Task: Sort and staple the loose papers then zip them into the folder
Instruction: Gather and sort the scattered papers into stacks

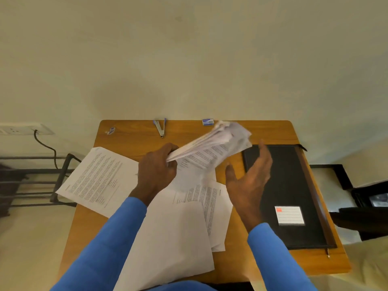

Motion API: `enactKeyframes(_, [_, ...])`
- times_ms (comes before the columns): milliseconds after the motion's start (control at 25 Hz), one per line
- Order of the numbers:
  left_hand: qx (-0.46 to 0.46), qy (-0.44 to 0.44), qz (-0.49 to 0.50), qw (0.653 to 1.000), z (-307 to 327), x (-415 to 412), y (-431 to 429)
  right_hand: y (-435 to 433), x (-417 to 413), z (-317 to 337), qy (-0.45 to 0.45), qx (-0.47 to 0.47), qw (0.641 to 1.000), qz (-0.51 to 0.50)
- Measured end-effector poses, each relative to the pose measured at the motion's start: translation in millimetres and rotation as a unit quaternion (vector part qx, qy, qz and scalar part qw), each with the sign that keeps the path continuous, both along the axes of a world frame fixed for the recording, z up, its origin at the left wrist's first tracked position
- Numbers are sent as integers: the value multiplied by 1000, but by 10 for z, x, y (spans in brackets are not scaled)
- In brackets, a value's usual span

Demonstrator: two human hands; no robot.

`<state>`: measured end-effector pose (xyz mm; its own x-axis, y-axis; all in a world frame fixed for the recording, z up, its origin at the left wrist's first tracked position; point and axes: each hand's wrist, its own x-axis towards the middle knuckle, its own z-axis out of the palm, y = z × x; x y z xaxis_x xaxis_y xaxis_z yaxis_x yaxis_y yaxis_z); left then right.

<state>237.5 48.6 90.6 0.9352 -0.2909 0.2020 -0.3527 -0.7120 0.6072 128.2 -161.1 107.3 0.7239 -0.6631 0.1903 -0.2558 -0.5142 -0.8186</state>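
Here, mid-sort at a wooden desk (130, 141).
Left hand (156, 169): clenched on one end of a blurred sheaf (212, 145), held above the desk.
Right hand (249, 179): fingers spread, holding nothing, beside the sheaf.
Loose sheets (98, 179): scattered below.
Folder (285, 185): flat at right.
Stapler (160, 128): far edge, untouched.
Advice: likely steady the sheaf's free end, then square its edges.
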Motion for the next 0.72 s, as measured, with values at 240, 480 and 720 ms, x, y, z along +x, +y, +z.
enactKeyframes(240, [125,-47,-128,983,380,-7,154,-279,330,194,3,96,979,179])
enactKeyframes(480, [-120,9,167,979,1,-261,658,-160,36,7,-36,276,950,141])
enactKeyframes(720, [-268,240,127,924,-280,-214,629,-170,-10,-246,0,322,936,146])
